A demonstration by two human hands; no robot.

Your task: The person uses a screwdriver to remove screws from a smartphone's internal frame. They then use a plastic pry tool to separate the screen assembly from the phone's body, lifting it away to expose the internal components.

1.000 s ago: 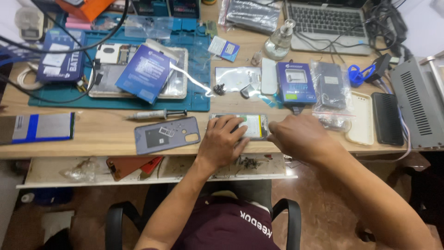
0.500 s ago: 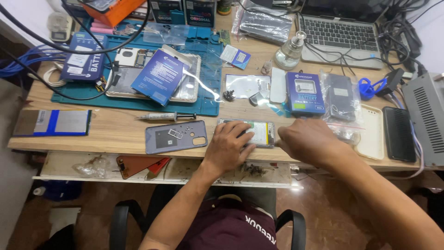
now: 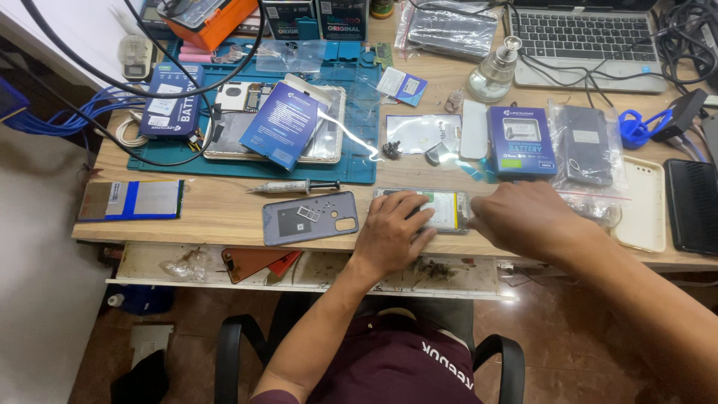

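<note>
While the left hand [image 3: 395, 230] presses flat on the opened phone [image 3: 441, 209], the right hand [image 3: 523, 221] grips its far end. Grey back cover [image 3: 310, 218] sits just left of the left hand, syringe [image 3: 293, 186] beyond it.

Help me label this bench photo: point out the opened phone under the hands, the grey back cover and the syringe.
opened phone [image 3: 447, 209], head view, on the pale panel showing between the two hands.
grey back cover [image 3: 310, 218], head view, on its flat middle.
syringe [image 3: 288, 186], head view, on the clear barrel.
</note>
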